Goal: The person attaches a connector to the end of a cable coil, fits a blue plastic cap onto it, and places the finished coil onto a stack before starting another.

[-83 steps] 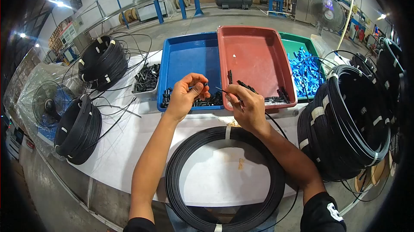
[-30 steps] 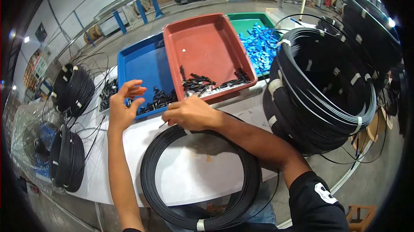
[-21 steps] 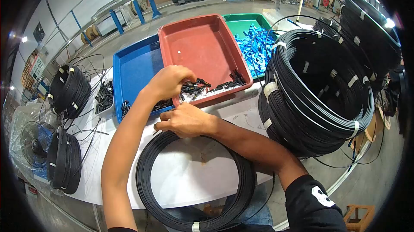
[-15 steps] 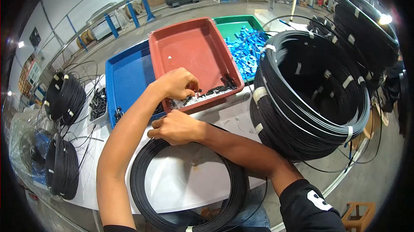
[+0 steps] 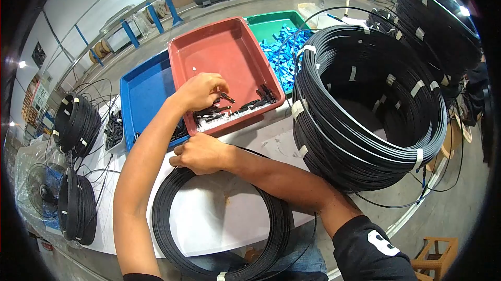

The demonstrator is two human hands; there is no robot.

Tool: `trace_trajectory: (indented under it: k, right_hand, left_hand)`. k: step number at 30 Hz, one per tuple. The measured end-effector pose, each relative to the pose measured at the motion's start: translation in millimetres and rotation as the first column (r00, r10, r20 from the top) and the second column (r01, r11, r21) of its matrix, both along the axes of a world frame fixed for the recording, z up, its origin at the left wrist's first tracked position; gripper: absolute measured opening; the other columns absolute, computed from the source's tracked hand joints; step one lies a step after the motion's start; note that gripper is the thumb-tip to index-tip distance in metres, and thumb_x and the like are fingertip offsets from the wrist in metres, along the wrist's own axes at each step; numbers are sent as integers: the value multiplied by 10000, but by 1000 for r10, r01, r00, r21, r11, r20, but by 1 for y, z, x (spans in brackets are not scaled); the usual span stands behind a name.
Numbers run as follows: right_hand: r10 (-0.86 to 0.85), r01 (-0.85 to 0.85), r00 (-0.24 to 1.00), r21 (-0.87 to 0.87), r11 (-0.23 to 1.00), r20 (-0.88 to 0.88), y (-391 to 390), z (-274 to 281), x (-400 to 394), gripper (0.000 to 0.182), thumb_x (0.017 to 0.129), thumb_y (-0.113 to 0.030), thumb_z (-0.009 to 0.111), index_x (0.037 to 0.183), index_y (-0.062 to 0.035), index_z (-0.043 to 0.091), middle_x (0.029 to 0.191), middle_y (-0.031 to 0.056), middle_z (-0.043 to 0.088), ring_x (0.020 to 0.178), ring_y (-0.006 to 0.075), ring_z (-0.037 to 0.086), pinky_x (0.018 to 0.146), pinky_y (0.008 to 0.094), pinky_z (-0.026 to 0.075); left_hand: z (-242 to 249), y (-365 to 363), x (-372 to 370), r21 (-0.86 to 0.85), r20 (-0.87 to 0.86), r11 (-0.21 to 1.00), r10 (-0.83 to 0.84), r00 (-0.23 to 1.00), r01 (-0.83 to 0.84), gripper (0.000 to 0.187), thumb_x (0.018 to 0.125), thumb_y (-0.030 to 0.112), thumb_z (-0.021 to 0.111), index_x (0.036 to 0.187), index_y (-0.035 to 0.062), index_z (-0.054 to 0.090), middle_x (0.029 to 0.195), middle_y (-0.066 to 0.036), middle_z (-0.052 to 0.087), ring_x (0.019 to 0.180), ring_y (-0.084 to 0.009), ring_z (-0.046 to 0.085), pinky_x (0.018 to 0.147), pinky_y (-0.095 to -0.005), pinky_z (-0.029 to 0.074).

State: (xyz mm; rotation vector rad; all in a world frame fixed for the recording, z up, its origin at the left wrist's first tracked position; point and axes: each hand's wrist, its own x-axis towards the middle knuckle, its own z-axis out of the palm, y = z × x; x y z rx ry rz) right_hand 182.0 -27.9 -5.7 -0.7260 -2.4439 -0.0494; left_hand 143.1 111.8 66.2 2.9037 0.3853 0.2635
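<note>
Over the front of the red tray [image 5: 242, 51], my left hand [image 5: 204, 92] is closed with a small black plastic piece [image 5: 226, 97] at its fingertips. Similar black pieces [image 5: 253, 104] lie on white bits along the tray's near side. My right hand [image 5: 201, 154] is closed at the far top of a black cable coil [image 5: 282, 229], just below the red tray. Its curled fingers hide whatever they hold. The coil leans from my lap against the table edge, and my right forearm crosses over it.
A blue tray [image 5: 143, 85] lies left of the red one; a green tray [image 5: 269, 18] behind holds blue pieces [image 5: 284, 54]. Tall stacked cable coils [image 5: 334, 129] stand at right. Smaller coils [image 5: 78, 124] and a white box of black pieces [image 5: 114, 132] are at left.
My left hand has lifted slightly from the pieces in the red tray, and a black piece now shows at its fingertips. My right hand stays at the coil. The whole view has shifted a little.
</note>
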Motion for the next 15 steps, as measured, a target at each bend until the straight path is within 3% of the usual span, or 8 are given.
trace_trajectory:
  k: [2,5,9,11,15]
  right_hand:
    - [-4,4,1000,0,1000,-1,0,0,0,123,882,-194,607,920,-84,644,774,105,640,708,320,676,623,454,517]
    - [-10,10,1000,-1,1000,3,1,-1,1,119,876,-187,614,921,-83,648,780,109,646,717,322,681,630,456,522]
    - [-6,6,1000,1,1000,-5,1,-2,1,125,871,-176,618,945,-85,660,819,122,670,729,324,687,634,461,524]
    - [-13,13,1000,-25,1000,3,1,-2,-1,138,837,-145,614,952,-90,665,857,134,684,774,334,696,663,471,532]
    - [-6,6,1000,-71,997,4,3,-2,0,176,806,-108,609,971,-95,668,914,142,703,827,348,704,700,481,542]
  left_hand:
    - [3,4,1,20,17,1000,22,1000,-22,223,770,-42,633,963,49,701,997,-119,674,952,-317,650,838,-412,516]
    - [11,-1,5,196,-102,980,58,993,-37,220,778,-23,636,979,55,680,1021,-99,674,1000,-309,640,853,-413,513]
    - [1,4,10,259,-165,966,64,984,-19,212,788,10,662,990,73,679,1021,-90,672,1013,-307,635,860,-419,511]
    - [-15,13,8,458,-169,885,-8,986,86,230,794,73,699,1021,101,667,1011,-80,671,1002,-299,638,860,-426,508]
    - [-24,9,10,370,-228,924,-14,974,99,273,803,153,717,1061,127,633,1010,-71,671,996,-290,644,861,-429,505]
